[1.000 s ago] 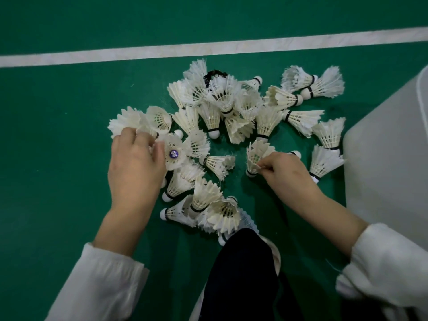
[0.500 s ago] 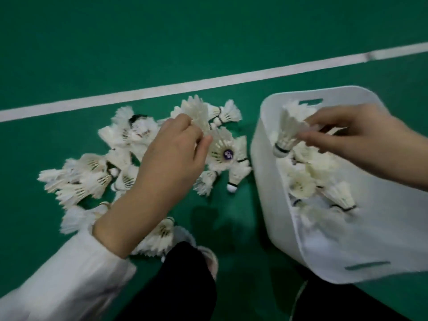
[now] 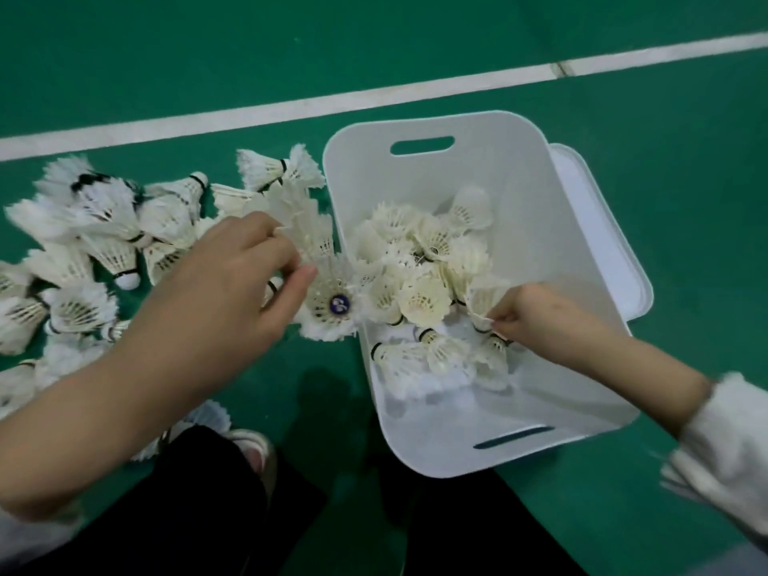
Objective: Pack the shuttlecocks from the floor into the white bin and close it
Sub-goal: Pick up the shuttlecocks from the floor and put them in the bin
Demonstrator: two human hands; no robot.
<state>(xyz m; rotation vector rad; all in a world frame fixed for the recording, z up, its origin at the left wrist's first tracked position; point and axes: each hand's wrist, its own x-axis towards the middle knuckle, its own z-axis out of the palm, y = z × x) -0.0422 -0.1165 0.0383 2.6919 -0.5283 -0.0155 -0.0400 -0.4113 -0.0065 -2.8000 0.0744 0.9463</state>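
Partway through, at a guess. Heaped inside the white bin (image 3: 519, 168), centre right: a good pile of shuttlecocks (image 3: 419, 280). Left to collect: a wide scatter (image 3: 95, 243) across the floor (image 3: 685, 118), middle left. Pinched in the left hand (image 3: 232, 293), just beside the bin's left rim: a few more. Pinched in the right hand (image 3: 536, 313), down in the pile: one. Not yet on: the lid (image 3: 598, 226), showing past the bin's right edge.

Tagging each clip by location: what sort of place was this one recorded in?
Most likely an indoor badminton court. The green sports floor is crossed by a white painted line, and many feather shuttlecocks lie scattered on it beside a white bin that is partly filled with more.
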